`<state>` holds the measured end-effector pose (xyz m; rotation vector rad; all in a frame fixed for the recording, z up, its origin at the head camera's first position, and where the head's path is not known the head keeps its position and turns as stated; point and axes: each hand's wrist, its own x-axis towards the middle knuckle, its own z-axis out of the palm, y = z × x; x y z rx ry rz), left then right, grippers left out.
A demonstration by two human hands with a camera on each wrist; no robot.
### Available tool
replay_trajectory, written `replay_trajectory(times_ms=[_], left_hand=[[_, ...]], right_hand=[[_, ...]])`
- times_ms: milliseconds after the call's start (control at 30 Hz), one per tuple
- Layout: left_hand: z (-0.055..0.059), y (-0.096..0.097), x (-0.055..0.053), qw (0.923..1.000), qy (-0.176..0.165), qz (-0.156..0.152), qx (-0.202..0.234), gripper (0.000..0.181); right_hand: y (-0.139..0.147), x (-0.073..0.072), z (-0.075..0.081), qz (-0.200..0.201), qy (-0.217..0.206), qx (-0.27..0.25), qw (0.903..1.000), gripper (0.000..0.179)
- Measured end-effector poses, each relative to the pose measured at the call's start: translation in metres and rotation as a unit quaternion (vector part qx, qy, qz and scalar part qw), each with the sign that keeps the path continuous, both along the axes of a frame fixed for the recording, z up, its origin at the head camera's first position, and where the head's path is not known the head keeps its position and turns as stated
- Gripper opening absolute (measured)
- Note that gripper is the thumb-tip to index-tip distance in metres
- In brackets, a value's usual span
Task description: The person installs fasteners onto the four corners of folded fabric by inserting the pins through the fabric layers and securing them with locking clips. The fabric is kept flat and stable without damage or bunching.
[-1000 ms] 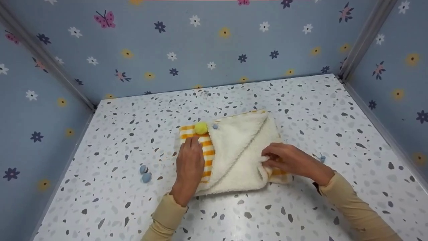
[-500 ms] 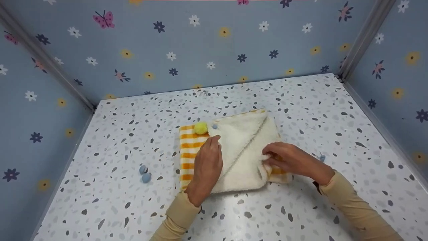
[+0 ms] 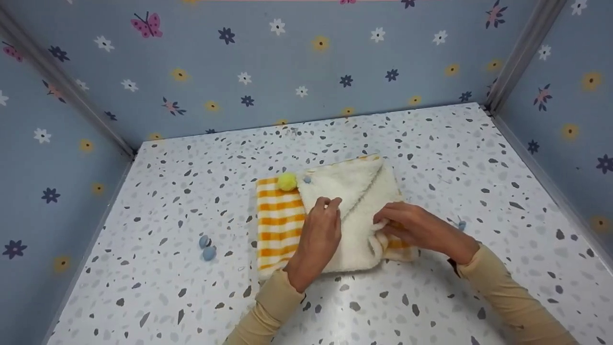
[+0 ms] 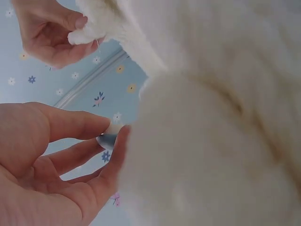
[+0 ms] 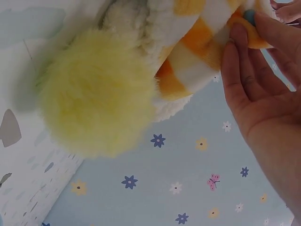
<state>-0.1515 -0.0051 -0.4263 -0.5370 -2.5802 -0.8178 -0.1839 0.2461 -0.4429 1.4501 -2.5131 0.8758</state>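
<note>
A folded blanket lies on the table, fleecy white inside and orange-and-white checked outside. My left hand is over its white fleece. In the left wrist view its thumb and fingers pinch a small blue rounded piece with a pale top. My right hand pinches the blanket's turned-up edge at the right. In the right wrist view a small blue knob sits between its fingertips against the checked cloth. A thin metal pin sticks out of the fleece by that hand in the left wrist view.
A yellow pom-pom sits at the blanket's upper left, beside a small blue knob on the fleece. Two blue rounded pieces lie on the table at the left. A blue-headed pin lies right. Flowered panels surround the table.
My left hand has moved right, from the checked strip onto the white fleece and nearer my right hand. The right hand keeps its pinch on the blanket edge, almost still.
</note>
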Motion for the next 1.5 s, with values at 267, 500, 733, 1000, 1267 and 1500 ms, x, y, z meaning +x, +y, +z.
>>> replay_trajectory(times_ms=[267, 500, 733, 1000, 1267, 1500], left_hand=[[-0.006, 0.013, 0.001, 0.9988, 0.015, -0.044, 0.016, 0.017], [-0.009, 0.023, 0.002, 0.9973, -0.001, -0.070, 0.021, 0.020], [-0.010, 0.028, 0.003, 0.9954, -0.018, -0.093, 0.014, 0.021], [-0.012, 0.031, 0.002, 0.9914, 0.001, -0.128, 0.027, 0.026], [-0.015, 0.029, 0.002, 0.9873, 0.033, -0.152, 0.034, 0.026], [-0.015, 0.029, 0.002, 0.9869, 0.034, -0.154, 0.032, 0.026]], right_hand=[[0.001, 0.000, -0.001, 0.011, 0.004, -0.019, 0.9997, 0.026], [0.000, 0.001, 0.000, 0.015, -0.010, -0.026, 0.9995, 0.028], [-0.001, 0.002, 0.002, 0.016, -0.014, -0.019, 0.9996, 0.029], [-0.001, 0.003, 0.003, 0.021, -0.010, -0.017, 0.9996, 0.030], [-0.001, 0.002, 0.002, 0.021, -0.006, -0.012, 0.9997, 0.028], [0.000, 0.002, 0.001, 0.030, -0.004, -0.016, 0.9994, 0.030]])
